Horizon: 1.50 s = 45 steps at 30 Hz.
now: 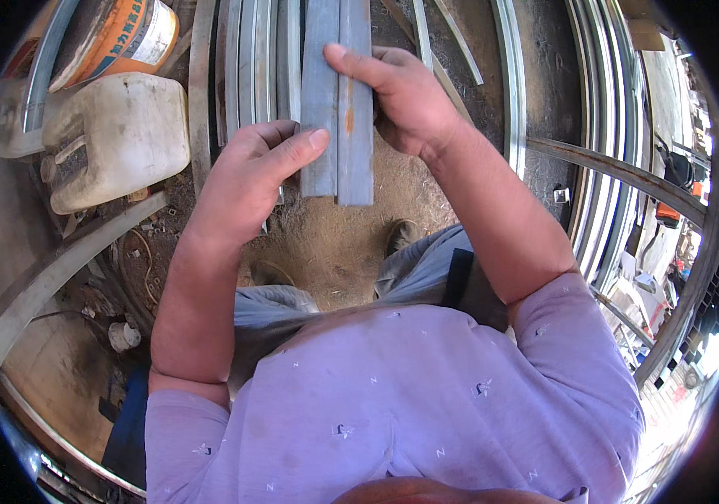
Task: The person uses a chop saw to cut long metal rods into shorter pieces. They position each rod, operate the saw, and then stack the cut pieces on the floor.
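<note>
Two long grey metal bars are held side by side in front of me, their near ends almost level. My left hand [250,172] grips the left bar [319,101] near its end, with the thumb on top and the fingers hidden at its side and beneath. Around the right bar [357,164], which has a rust-brown streak, my right hand [410,97] is closed from the right edge. Its thumb reaches across the top over the seam to the left bar. The far ends run out of the picture at the top.
More long metal bars [263,59] lie just left of the held pair, and others [607,109] run along the right. A dirty white plastic jerrycan [137,126] and an orange bucket [128,38] stand at the left. A rusty rail [619,172] crosses at the right.
</note>
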Each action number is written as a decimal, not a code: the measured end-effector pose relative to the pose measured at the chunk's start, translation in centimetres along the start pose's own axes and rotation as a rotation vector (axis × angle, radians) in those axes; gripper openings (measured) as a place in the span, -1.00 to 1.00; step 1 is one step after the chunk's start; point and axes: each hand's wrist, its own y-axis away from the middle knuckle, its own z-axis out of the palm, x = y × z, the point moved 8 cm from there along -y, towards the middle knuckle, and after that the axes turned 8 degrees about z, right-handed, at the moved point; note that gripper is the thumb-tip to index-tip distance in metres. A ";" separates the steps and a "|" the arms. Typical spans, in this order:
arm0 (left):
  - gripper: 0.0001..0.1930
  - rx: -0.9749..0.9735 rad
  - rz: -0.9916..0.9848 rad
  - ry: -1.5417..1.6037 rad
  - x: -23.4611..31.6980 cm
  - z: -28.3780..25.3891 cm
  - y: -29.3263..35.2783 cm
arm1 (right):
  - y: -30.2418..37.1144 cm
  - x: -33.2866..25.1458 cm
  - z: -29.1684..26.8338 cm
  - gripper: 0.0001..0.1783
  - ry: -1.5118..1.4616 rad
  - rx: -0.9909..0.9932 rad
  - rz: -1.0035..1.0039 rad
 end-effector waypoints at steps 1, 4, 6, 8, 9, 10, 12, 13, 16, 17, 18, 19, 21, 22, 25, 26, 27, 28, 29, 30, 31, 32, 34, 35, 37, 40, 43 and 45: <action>-0.54 -0.009 -0.004 -0.016 0.1 0.1 0.3 | -0.2 -0.4 0.0 -0.42 -0.007 -0.001 -0.023; -0.52 -0.005 0.004 -0.020 0.6 0.2 1.0 | -0.9 -1.3 0.2 -0.47 -0.039 0.001 -0.076; -0.51 0.032 0.038 0.031 1.2 0.3 1.0 | -0.9 -1.7 0.3 -0.50 0.016 0.012 -0.075; -0.49 0.071 0.066 0.030 2.2 0.4 1.3 | -0.5 -2.3 0.8 -0.54 0.043 0.019 -0.084; -0.49 0.093 0.075 0.033 2.7 0.3 1.5 | -0.3 -2.7 1.3 -0.57 0.044 0.022 -0.086; -0.48 0.073 0.106 -0.048 3.5 0.1 1.5 | 0.1 -3.2 1.8 -0.60 0.044 0.025 -0.089; -0.47 0.066 0.122 -0.002 5.1 0.9 1.8 | 0.7 -4.2 2.9 -0.57 -0.034 -0.016 -0.028; -0.47 0.061 0.131 0.021 5.6 1.2 1.9 | 0.9 -4.5 3.3 -0.55 -0.073 -0.035 0.002; -0.51 0.064 0.214 0.048 6.6 1.2 1.4 | 1.5 -5.9 4.0 -0.56 -0.098 -0.081 -0.020; -0.52 0.056 0.234 0.062 7.1 1.3 1.4 | 1.7 -6.4 4.3 -0.56 -0.101 -0.096 -0.024; -0.57 0.041 0.262 0.083 7.8 1.6 1.5 | 1.9 -6.4 4.9 -0.56 -0.144 -0.140 0.019; -0.60 0.023 0.278 0.123 8.2 1.6 1.6 | 2.0 -6.7 5.3 -0.56 -0.140 -0.157 0.019; -0.65 -0.016 0.308 0.202 8.8 1.3 1.7 | 2.2 -7.2 5.8 -0.56 -0.136 -0.187 0.016; -0.60 -0.031 0.217 0.243 8.8 2.1 1.4 | 2.2 -7.6 5.8 -0.55 -0.118 -0.164 0.004; -0.62 -0.029 0.233 0.197 9.9 2.0 1.4 | 2.5 -8.3 6.2 -0.56 -0.111 -0.165 -0.032; -0.63 -0.007 0.216 0.181 10.3 2.2 1.7 | 2.5 -8.5 6.1 -0.57 -0.099 -0.149 -0.054; -0.63 0.015 0.199 0.166 10.7 2.4 2.1 | 2.5 -8.6 6.1 -0.57 -0.100 -0.161 -0.066; -0.64 0.037 0.181 0.152 10.9 2.5 2.3 | 2.6 -8.7 6.1 -0.57 -0.102 -0.172 -0.078; -0.64 0.026 0.189 0.154 11.0 2.6 2.4 | 2.7 -8.8 6.1 -0.58 -0.102 -0.183 -0.090; -0.64 0.017 0.196 0.158 11.1 2.7 2.4 | 2.8 -8.8 6.1 -0.58 -0.087 -0.170 -0.086; -0.65 0.009 0.203 0.163 11.2 2.8 2.5 | 2.9 -9.0 6.2 -0.58 -0.071 -0.157 -0.081; -0.66 -0.008 0.198 0.163 11.3 3.0 2.5 | 3.0 -9.0 6.3 -0.58 -0.055 -0.144 -0.076; -0.68 -0.043 0.187 0.160 11.6 3.4 2.4 | 3.1 -9.0 6.2 -0.58 -0.030 -0.100 -0.093; -0.69 -0.042 0.176 0.135 11.5 3.3 2.3 | 3.1 -9.0 6.2 -0.57 -0.018 -0.079 -0.101; -0.71 -0.030 0.151 0.085 11.2 3.0 2.1 | 3.7 -9.2 7.1 -0.57 -0.007 -0.068 -0.124; -0.74 -0.097 0.212 0.117 11.5 3.6 1.3 | 4.4 -9.9 6.4 -0.56 -0.011 -0.049 -0.141; -0.75 -0.112 0.188 0.187 11.4 4.3 1.8 | 4.1 -9.9 5.9 -0.56 -0.027 -0.065 -0.146; -0.75 -0.104 0.169 0.200 11.1 4.4 1.7 | 3.8 -9.5 6.0 -0.56 -0.032 -0.079 -0.143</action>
